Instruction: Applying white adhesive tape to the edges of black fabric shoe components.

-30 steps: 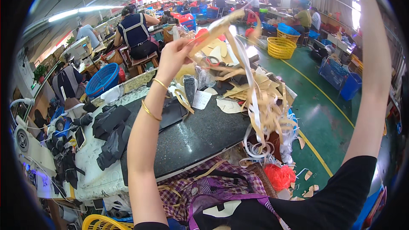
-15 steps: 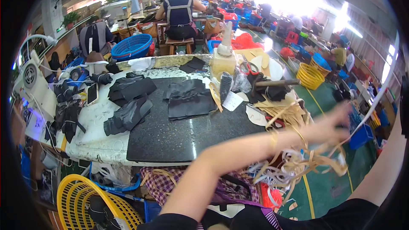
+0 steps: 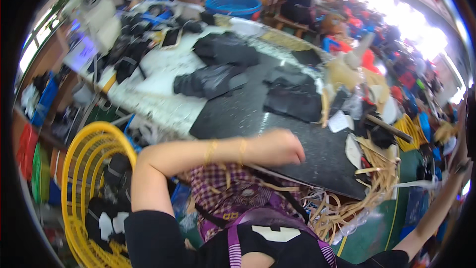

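My left hand [image 3: 277, 148], blurred, hangs over the front edge of the black cutting board [image 3: 307, 161]. Its fingers are curled closed; whatever they may hold is hidden. Two thin gold bands circle that wrist. Far to the right, my right hand [image 3: 462, 151] is at the end of an outstretched arm, with a dark band near the wrist. Its fingers are smeared and I cannot make them out. On the board lies a stack of black cut pieces [image 3: 292, 101]. Further left are crumpled black pieces [image 3: 213, 80], partly on the white tabletop [image 3: 153, 74].
A yellow plastic basket [image 3: 74, 183] with black bundles stands at the lower left. Tan strips [image 3: 374, 161] hang off the table's right end, near a white cut piece [image 3: 353, 151]. A phone [image 3: 171, 38], a machine head [image 3: 96, 10] and a blue basket [image 3: 233, 5] are further back.
My left hand has swung from the far right back to the board's front edge, its fingers now curled. My view has turned and tilted, and the right hand has come into sight.
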Motion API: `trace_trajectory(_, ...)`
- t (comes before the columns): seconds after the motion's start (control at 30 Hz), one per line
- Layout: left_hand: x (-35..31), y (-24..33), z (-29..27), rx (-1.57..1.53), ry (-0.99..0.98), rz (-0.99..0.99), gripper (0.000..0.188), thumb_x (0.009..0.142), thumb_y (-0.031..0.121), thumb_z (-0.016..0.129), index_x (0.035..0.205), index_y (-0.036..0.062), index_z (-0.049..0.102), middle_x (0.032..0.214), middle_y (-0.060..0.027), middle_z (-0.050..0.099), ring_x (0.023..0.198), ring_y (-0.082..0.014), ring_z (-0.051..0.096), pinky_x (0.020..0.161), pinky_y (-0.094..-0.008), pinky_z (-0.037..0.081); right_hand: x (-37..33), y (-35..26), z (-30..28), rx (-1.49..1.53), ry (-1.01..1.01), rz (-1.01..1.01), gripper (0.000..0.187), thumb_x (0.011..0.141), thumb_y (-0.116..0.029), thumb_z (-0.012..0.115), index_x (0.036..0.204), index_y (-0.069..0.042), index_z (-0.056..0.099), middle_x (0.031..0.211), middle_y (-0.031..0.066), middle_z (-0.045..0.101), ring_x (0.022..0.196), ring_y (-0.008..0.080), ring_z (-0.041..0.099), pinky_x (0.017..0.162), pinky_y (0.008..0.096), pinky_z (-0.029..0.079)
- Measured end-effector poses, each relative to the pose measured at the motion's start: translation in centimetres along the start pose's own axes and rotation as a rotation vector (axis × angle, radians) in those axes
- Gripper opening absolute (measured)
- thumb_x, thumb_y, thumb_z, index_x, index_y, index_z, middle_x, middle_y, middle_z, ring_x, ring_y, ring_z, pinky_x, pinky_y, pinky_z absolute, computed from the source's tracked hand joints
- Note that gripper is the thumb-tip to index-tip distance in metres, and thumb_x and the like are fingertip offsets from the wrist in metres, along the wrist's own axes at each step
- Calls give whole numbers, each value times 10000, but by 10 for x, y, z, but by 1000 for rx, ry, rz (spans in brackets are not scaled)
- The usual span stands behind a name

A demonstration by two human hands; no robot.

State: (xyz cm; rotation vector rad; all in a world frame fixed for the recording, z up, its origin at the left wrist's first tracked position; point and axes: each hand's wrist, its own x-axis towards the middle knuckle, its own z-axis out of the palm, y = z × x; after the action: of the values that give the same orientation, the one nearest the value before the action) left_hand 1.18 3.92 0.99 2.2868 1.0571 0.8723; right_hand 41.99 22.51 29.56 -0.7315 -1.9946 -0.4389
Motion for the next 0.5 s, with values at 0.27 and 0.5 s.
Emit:
trace_trajectory(0.27,-125,-99,-129,965,470,-618,112,816,149,658,883,63,686,855,-98,628,878,-308,595,793,-401,496,-166,-163,199,511,-641,226,284,967,-34,468,1233,-14,566,820,69,517,549,125,517,498,275,416)
trace_trajectory(0.5,-123,-106,-114,1010,410,-732,230,781,96,707,972,71,582,863,-78,615,854,-250,607,752,-366,486,-178,-178,229,435,-697,58,483,875,51,524,1347,-37,475,833,128,497,564,225,535,521,340,426)
